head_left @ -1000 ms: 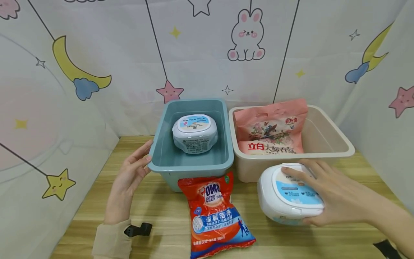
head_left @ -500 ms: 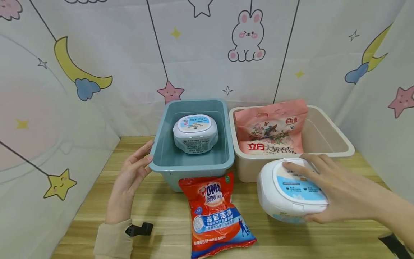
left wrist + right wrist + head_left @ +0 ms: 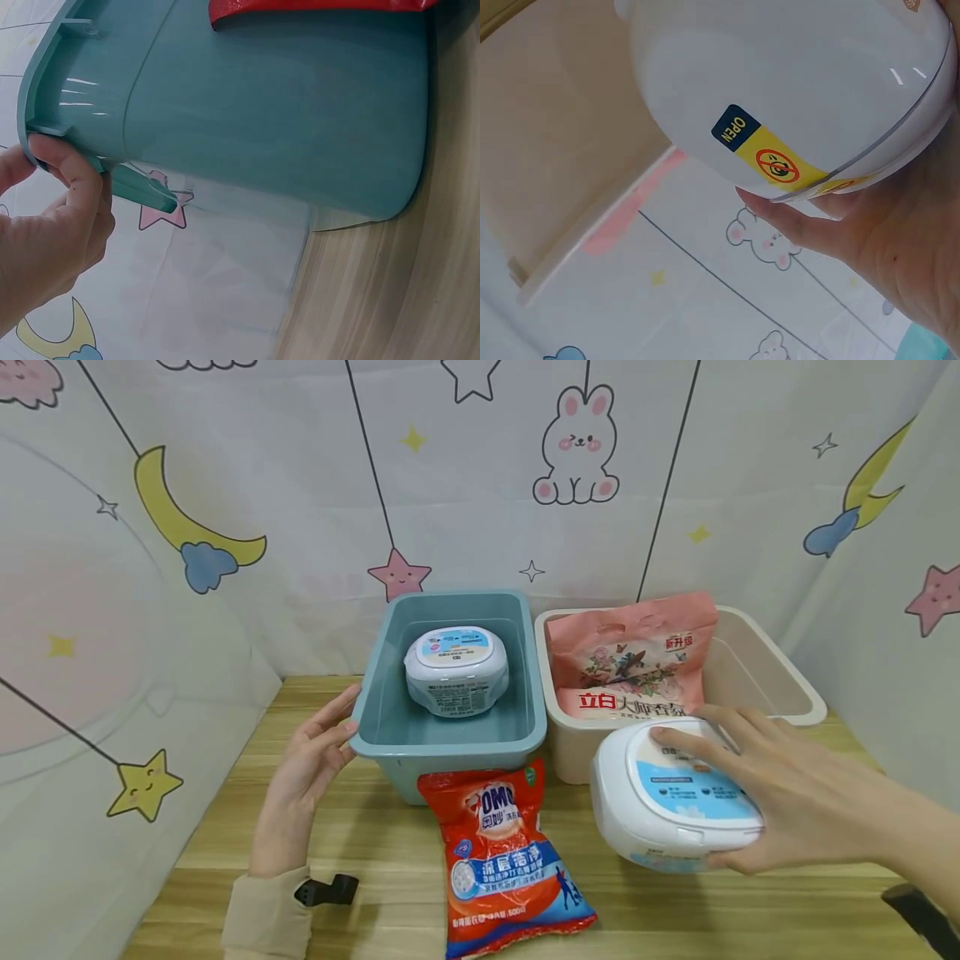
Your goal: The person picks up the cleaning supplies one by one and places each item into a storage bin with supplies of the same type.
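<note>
My right hand grips a white plastic tub with a blue-and-white lid label, lid side tilted toward the head camera. The tub is held above the table in front of the beige bin; in the right wrist view its white side carries an "OPEN" sticker. At the left, my left hand holds the rim of the teal bin, thumb and fingers pinching it in the left wrist view. Inside the teal bin sits a similar white tub.
A red OMO detergent bag lies on the wooden table against the teal bin's front. Beside that bin stands the beige bin, holding a pink detergent bag. A printed cloth backdrop closes off the back and sides.
The white tub in my right hand has risen slightly, toward the beige bin's front rim. My left hand keeps its hold on the teal bin. The head view has shifted a little.
</note>
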`<state>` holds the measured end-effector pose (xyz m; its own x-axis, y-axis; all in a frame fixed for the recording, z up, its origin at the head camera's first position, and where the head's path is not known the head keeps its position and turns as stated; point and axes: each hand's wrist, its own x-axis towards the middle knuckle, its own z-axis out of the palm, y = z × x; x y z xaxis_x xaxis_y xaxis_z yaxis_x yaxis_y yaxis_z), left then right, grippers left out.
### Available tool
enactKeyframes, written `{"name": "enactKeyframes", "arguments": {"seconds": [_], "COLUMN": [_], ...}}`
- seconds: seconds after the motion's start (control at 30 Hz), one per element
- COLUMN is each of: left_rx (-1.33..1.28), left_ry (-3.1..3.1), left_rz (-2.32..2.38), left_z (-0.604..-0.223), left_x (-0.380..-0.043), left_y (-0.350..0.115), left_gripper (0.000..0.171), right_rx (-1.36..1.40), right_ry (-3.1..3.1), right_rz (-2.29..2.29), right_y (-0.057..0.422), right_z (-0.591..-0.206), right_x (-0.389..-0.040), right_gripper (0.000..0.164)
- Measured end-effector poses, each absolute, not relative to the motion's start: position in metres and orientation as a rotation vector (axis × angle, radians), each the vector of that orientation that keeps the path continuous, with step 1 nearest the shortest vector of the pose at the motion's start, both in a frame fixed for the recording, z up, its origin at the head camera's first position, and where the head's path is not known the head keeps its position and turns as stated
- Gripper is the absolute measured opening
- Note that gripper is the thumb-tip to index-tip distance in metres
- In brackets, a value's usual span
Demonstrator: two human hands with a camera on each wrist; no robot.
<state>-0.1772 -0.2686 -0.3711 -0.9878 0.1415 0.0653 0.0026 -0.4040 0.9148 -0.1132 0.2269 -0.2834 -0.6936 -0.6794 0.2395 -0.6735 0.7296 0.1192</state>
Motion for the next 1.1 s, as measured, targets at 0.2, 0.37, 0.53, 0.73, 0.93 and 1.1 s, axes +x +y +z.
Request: {"name": "enactKeyframes", "arguments": {"seconds": [0.2, 0.37, 0.53, 0.73, 0.93, 1.1], "left_rx": [0.197, 0.212, 0.203, 0.182, 0.174, 0.176], "left_ry": [1.672, 1.665, 1.661, 1.685, 1.693, 1.699], "left_rz": [2.557, 2.556, 2.56, 2.546, 2.538, 2.534], "left_z": [-0.371, -0.371, -0.371, -0.37, -0.37, -0.37], "left_x": [-0.177, -0.177, -0.177, -0.177, -0.177, -0.177], "left_y": [-0.268, -0.268, -0.268, -0.268, -0.268, -0.269], "left_gripper": [0.053, 0.054, 0.054, 0.053, 0.058, 0.057], "right_rx": [1.085, 1.075, 1.066, 1.069, 1.092, 1.13], "right_ry": [-2.66, -2.686, -2.699, -2.707, -2.67, -2.63], "right_rz": [-0.055, -0.078, -0.085, -0.074, -0.042, -0.053], "right_y": [0.222, 0.217, 0.212, 0.206, 0.197, 0.191], "right_z": [-0.274, -0.265, -0.258, -0.252, -0.245, -0.238], "right_x": [-0.11, -0.108, -0.107, -0.107, -0.111, -0.116], "right_gripper": [0.106, 0.106, 0.105, 0.103, 0.107, 0.109]}}
